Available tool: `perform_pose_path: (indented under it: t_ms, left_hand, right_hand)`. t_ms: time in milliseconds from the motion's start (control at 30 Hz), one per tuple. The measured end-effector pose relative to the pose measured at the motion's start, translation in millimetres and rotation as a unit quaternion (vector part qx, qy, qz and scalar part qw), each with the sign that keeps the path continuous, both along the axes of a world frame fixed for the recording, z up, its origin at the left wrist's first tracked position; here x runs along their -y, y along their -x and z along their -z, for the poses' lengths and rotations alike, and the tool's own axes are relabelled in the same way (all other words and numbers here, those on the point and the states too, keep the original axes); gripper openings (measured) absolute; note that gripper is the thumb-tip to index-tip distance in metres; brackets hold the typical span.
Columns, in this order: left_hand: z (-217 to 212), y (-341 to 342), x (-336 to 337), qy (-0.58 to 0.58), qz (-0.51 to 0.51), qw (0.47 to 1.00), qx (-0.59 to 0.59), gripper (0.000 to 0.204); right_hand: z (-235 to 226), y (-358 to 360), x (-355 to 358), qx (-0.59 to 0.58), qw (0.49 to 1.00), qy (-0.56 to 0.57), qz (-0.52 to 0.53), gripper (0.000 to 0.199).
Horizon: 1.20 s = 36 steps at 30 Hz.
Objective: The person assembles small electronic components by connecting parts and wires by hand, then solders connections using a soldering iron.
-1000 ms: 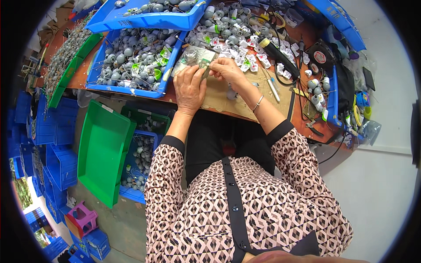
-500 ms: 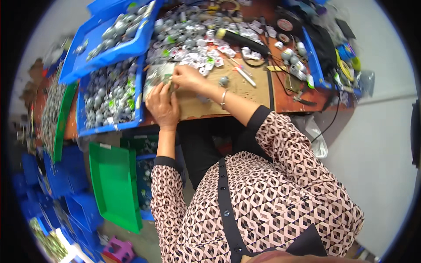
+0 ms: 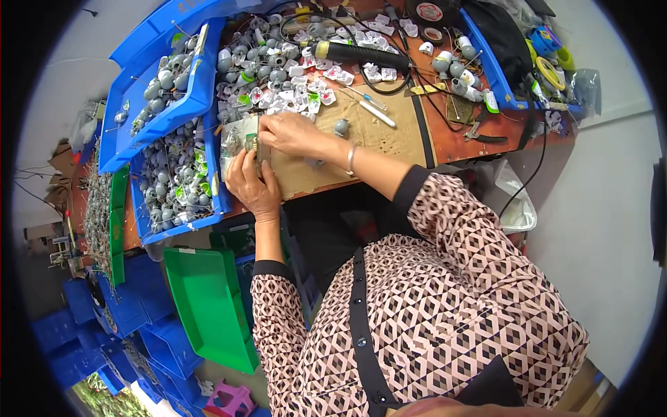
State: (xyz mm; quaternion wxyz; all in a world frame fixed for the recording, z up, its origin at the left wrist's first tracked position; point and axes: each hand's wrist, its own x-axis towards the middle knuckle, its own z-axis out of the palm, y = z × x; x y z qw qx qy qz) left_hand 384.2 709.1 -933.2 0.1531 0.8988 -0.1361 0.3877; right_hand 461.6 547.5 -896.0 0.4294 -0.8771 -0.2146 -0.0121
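My left hand (image 3: 253,186) is at the left end of the brown cardboard sheet (image 3: 326,161), its fingertips closed round a small green piece (image 3: 251,138), perhaps a circuit board. Just right of it, my right hand (image 3: 293,135) is pinched close to the same piece; what lies between its fingertips is hidden. Beside the fingers lies a pale flat pad (image 3: 235,131) with thin shiny metal bits. A single grey rounded part (image 3: 341,127) sits on the cardboard to the right, near a white pen-like tool (image 3: 377,113).
Two blue bins (image 3: 182,228) full of grey rounded parts stand stacked at the left. White and grey plastic pieces (image 3: 299,94) are heaped behind the cardboard. A black-handled tool (image 3: 361,55) with cables, pliers (image 3: 479,135) and another blue bin (image 3: 486,59) lie right. A green tray (image 3: 208,306) is below.
The view has shifted slightly, so the bench and trays sit differently in the picture. Both hands stay together over the small green piece, the fingers only slightly moved.
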Motion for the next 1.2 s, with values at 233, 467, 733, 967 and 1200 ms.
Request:
perform_pose_path:
  t_ms: [233, 467, 733, 967, 1200]
  left_hand:
    - [0, 4, -11, -0.007, -0.018, 1.0, -0.007, 0.036]
    - [0, -4, -5, -0.022, 0.002, 1.0, 0.0, 0.038]
    - [1, -1, -8, -0.033, -0.013, 0.999, 0.0, 0.039]
    - [-1, 2, -10, -0.024, -0.012, 1.0, -0.014, 0.038]
    - [-15, 11, 12, -0.078, 0.041, 0.996, 0.002, 0.035]
  right_hand:
    - [-121, 148, 88, 0.056, 0.865, -0.49, -0.095, 0.036]
    - [-149, 222, 106, 0.214, 0.773, -0.558, -0.215, 0.02]
    - [-133, 220, 153, 0.136, 0.748, -0.536, -0.367, 0.032]
    - [-146, 211, 140, 0.175, 0.738, -0.579, -0.3, 0.023]
    - [-70, 172, 136, 0.067, 0.887, -0.454, -0.042, 0.009]
